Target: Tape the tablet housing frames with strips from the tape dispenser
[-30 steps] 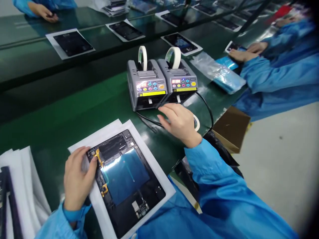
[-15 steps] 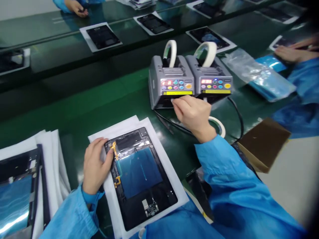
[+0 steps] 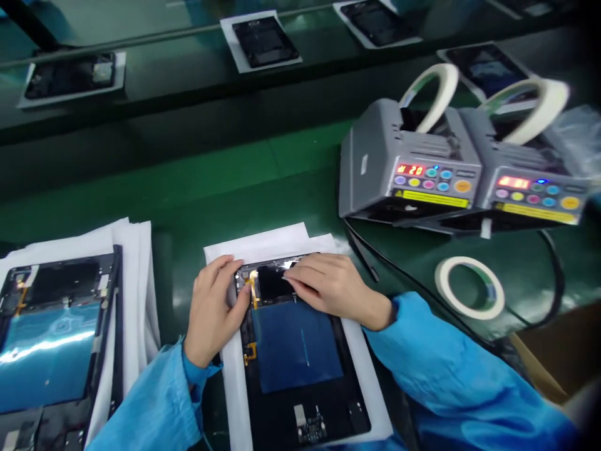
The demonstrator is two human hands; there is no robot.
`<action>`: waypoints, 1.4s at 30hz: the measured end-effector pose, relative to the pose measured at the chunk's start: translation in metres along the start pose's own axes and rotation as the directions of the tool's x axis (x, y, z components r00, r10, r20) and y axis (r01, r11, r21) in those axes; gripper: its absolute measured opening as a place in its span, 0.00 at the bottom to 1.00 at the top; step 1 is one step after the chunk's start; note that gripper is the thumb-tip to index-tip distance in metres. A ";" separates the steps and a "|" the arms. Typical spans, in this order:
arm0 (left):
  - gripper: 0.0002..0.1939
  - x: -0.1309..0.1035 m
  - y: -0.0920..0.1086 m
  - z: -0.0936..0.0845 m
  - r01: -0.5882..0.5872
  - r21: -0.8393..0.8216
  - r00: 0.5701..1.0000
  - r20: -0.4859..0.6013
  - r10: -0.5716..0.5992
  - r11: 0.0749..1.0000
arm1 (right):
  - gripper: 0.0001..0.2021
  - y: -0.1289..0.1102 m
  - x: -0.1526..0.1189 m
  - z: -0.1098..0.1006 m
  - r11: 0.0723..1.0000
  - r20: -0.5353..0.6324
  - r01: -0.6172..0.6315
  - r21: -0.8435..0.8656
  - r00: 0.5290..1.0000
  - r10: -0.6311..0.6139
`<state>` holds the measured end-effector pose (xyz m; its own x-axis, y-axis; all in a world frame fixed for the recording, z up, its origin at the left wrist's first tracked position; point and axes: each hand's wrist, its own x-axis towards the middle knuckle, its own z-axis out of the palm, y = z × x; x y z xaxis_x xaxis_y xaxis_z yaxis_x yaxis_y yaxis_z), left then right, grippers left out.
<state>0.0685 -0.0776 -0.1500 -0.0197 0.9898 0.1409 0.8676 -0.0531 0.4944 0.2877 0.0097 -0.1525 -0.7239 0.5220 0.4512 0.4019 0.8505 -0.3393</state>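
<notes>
An opened tablet (image 3: 300, 407), its inner side up with a blue-filmed battery (image 3: 298, 351) and orange flex cables (image 3: 251, 352), lies on white sheets (image 3: 263, 241). My left hand (image 3: 213, 307) grips the tablet's upper left edge, thumb on top. Over the upper part of the tablet, my right hand (image 3: 331, 285) pinches a small pale piece of tape (image 3: 285, 276) between thumb and forefinger. Those fingertips are close to the black area above the battery; whether the tape touches it, I cannot tell.
Two grey tape dispensers (image 3: 370, 169) (image 3: 530, 181) with white tape rolls stand at the right. A loose tape roll (image 3: 444, 285) and black cables lie before them. Another opened tablet (image 3: 51, 357) rests on stacked sheets at left. More tablets (image 3: 265, 44) lie along the far line.
My right hand has moved from the left tape dispenser to the tablet's upper part, with the small piece of tape. My left hand stays on the tablet's edge. The view has shifted left.
</notes>
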 end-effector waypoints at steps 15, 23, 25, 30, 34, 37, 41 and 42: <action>0.18 -0.010 0.001 0.002 0.012 -0.034 1.000 0.006 -0.012 0.999 | 0.07 -0.006 -0.005 0.008 0.990 0.016 -0.056 0.133 0.998 0.055; 0.19 -0.015 0.000 0.000 0.002 -0.050 1.000 0.020 -0.001 0.999 | 0.07 -0.014 -0.005 0.013 0.995 0.017 -0.049 0.082 0.999 0.048; 0.18 -0.015 0.000 -0.001 -0.005 -0.049 1.000 0.015 0.006 0.999 | 0.07 -0.014 -0.007 0.013 0.993 0.013 -0.073 0.088 0.997 0.073; 0.18 -0.013 0.000 0.000 -0.010 -0.045 1.000 0.000 0.010 0.999 | 0.07 -0.014 -0.010 0.012 0.992 -0.008 -0.085 0.090 0.996 0.086; 0.18 -0.015 0.000 0.001 -0.007 -0.043 1.000 0.003 0.007 0.999 | 0.06 -0.015 -0.008 0.012 0.995 -0.009 -0.054 0.088 0.998 0.055; 0.18 -0.016 0.000 0.001 -0.001 -0.053 1.000 0.010 0.002 0.999 | 0.06 -0.015 -0.006 0.013 0.995 -0.004 -0.041 0.090 0.999 0.042; 0.19 -0.016 0.000 0.001 0.008 -0.054 1.000 0.015 -0.007 0.999 | 0.07 -0.017 -0.003 0.012 0.993 -0.011 -0.055 0.106 0.998 0.056; 0.19 -0.016 0.000 0.001 0.008 -0.053 1.000 0.017 -0.007 0.999 | 0.07 -0.017 -0.002 0.012 0.992 -0.015 -0.059 0.112 0.998 0.061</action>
<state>0.0692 -0.0933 -0.1529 -0.0173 0.9922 0.1231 0.8398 -0.0524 0.5403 0.2757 -0.0066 -0.1578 -0.6894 0.5735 0.4424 0.3783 0.8060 -0.4553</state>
